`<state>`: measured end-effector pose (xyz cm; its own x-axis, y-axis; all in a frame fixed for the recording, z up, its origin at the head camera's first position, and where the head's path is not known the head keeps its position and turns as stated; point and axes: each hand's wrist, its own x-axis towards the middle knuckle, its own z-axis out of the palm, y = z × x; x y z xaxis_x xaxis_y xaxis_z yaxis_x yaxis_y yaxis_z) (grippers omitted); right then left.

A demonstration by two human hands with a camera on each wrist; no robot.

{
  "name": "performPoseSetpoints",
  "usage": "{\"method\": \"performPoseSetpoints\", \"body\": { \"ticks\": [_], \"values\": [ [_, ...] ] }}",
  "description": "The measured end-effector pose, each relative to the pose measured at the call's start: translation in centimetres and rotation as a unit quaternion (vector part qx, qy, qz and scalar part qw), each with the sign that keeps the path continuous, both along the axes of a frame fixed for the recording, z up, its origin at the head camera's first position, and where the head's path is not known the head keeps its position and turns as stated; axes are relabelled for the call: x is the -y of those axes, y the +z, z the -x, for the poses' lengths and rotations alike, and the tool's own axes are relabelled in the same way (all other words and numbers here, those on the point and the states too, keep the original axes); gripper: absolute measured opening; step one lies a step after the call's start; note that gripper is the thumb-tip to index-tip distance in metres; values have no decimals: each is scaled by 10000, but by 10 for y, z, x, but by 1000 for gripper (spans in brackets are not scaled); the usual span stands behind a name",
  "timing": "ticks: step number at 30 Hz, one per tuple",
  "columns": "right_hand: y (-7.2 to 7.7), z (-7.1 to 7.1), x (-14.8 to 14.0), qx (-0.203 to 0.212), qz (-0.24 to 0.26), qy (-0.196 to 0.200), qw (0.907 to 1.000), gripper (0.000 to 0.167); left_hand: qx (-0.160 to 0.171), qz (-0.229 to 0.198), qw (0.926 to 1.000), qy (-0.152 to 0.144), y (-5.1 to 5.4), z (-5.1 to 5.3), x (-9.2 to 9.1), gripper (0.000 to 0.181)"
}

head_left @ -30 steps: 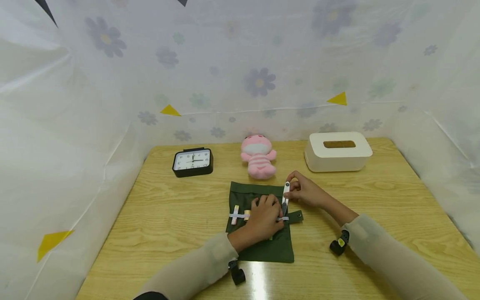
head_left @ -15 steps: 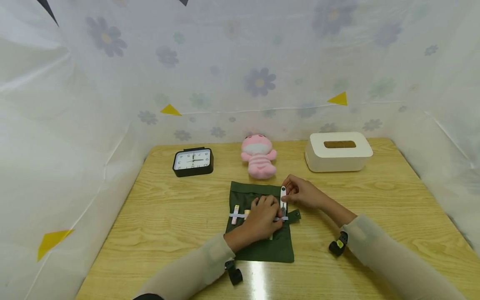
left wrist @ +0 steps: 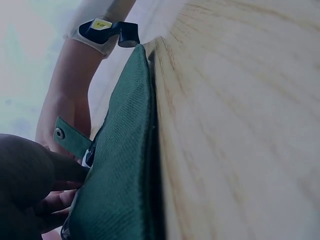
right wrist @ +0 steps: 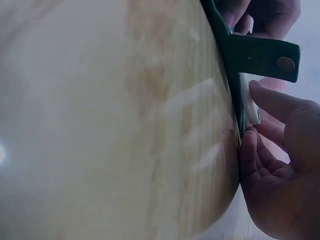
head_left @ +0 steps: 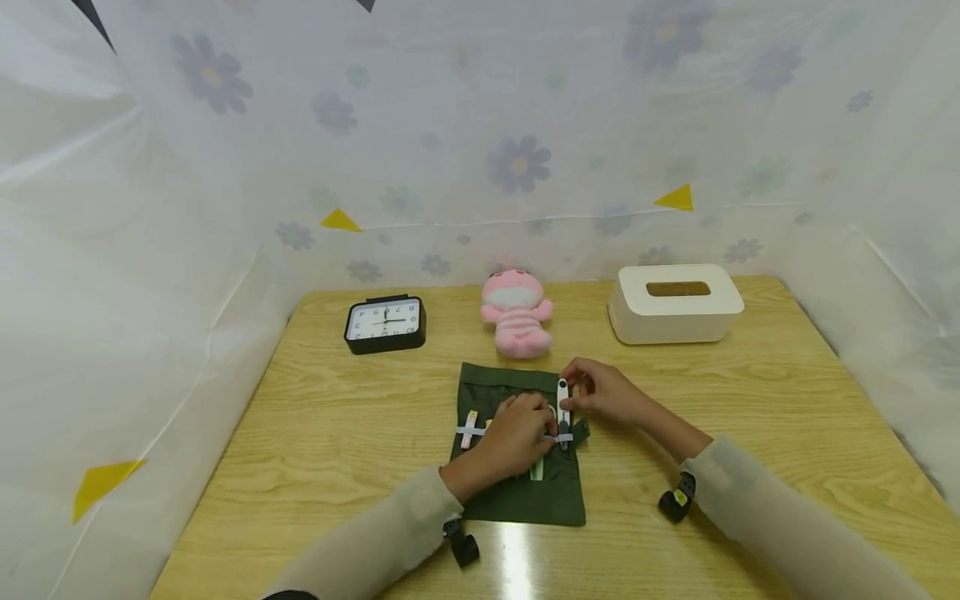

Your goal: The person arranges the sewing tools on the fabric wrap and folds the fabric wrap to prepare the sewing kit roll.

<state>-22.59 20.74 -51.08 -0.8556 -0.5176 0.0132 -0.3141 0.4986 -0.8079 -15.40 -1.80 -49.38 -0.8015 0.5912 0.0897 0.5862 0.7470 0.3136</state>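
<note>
wood-grain table (head_left: 315,467) | on it: black clock (head_left: 385,322) | pink plush (head_left: 519,321) | white box (head_left: 671,326) | green cloth organiser (head_left: 528,505)

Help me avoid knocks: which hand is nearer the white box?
Right. The right hand is in front of the white box and left of it; the left hand is farther left, over the green cloth.

A pale wall (head_left: 450,108) printed with purple and green flowers closes the far side; whitish, creased sheeting (head_left: 112,283) hangs at left. Yellow triangles (head_left: 675,198) mark both. Bright glare (head_left: 516,554) streaks the near part of the wood-grain counter (head_left: 322,442).
</note>
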Motion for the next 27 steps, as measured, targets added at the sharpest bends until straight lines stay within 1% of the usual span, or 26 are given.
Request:
{"method": "performPoseSetpoints", "body": {
  "ticks": [6,13,18,27],
  "values": [
    [2,-5,1,-197,-6,14,9998,34,-87,18,10000,13,0,0,-1,6],
    [4,-6,3,-227,-260,-146,9993,33,-93,43,9999,13,0,0,-1,6],
    [6,-7,3,-280,-260,-174,9991,28,-75,34,10000,7,1,0,-1,6],
    [6,-7,4,-227,-247,-126,9994,20,-144,56,9999,-13,2,0,-1,7]
  ]
}}
